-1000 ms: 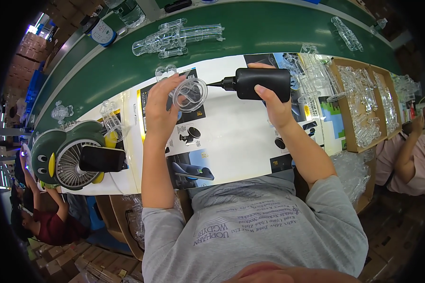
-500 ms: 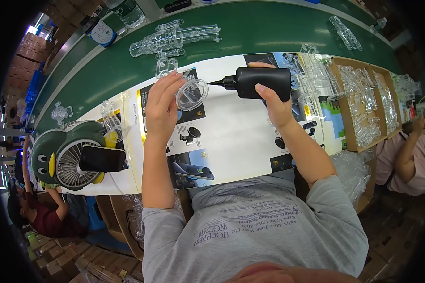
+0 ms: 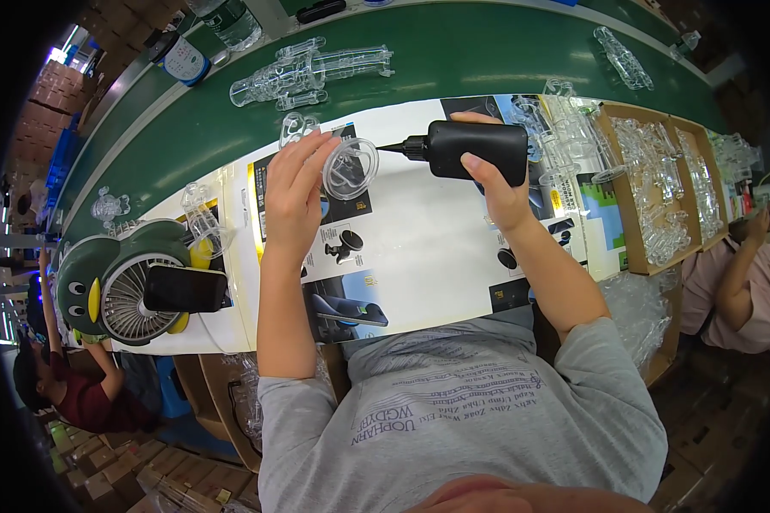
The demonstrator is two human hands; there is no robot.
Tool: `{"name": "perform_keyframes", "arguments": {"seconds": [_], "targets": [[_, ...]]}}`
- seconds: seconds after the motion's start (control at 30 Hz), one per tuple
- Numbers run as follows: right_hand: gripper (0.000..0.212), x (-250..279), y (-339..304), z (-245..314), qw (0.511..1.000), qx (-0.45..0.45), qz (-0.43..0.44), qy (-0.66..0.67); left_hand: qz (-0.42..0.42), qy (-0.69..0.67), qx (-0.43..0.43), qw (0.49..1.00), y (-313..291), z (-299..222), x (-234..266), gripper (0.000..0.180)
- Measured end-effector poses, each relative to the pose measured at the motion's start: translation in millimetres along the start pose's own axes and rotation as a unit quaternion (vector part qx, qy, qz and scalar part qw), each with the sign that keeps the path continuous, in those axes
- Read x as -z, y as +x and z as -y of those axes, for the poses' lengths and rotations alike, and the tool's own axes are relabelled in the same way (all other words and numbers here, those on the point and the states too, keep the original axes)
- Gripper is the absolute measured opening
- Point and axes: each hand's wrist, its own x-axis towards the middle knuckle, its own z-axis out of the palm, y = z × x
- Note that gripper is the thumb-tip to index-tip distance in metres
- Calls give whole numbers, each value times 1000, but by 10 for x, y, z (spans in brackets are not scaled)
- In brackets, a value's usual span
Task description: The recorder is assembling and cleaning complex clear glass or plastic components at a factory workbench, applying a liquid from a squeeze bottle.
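My left hand (image 3: 293, 192) is closed around a clear plastic part whose round, ring-rimmed disc (image 3: 351, 169) faces right. A clear looped piece (image 3: 298, 128) shows just beyond my left fingers; whether it joins the held part, I cannot tell. My right hand (image 3: 498, 184) grips a black squeeze bottle (image 3: 479, 151) lying sideways, thumb on its near side and fingers behind it. Its thin pointed nozzle (image 3: 393, 148) reaches left to the disc's right rim, touching it or very close.
Clear plastic assemblies (image 3: 316, 73) lie on the green belt (image 3: 453, 51). At right, a cardboard tray (image 3: 620, 197) holds several clear parts. A green fan (image 3: 124, 291) with a phone (image 3: 185, 289) against it stands left. Printed sheets (image 3: 419, 282) cover the worktop. Co-workers sit on both sides.
The clear disc has turned slightly to face the nozzle more and shifted a little right. Assemblies on the green belt have slid slightly left. My right hand and the bottle have barely moved.
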Motion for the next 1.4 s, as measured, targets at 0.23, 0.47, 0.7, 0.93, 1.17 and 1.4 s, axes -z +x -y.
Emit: {"name": "perform_keyframes", "arguments": {"seconds": [0.23, 0.47, 0.7, 0.93, 1.17, 1.4], "targets": [[45, -2, -9, 12, 1000, -10, 7, -8, -16, -6, 16, 1000, -9, 0, -16, 47], [45, -15, -27, 59, 1000, -18, 2, -18, -7, 1, 4, 1000, -12, 15, -14, 49], [45, -17, -17, 67, 1000, 3, 2, -20, 6, 4, -14, 1000, -8, 22, -21, 49], [46, 1, -20, 74, 1000, 6, 6, -28, 23, 17, -37, 999, 1, 3, -20, 55], [47, -23, -20, 101, 1000, 8, 4, -13, 34, 27, -49, 998, 10, -8, -20, 59], [47, -4, -22, 82, 1000, 11, 6, -12, 46, 27, -50, 997, 6, -24, -33, 61]]}}
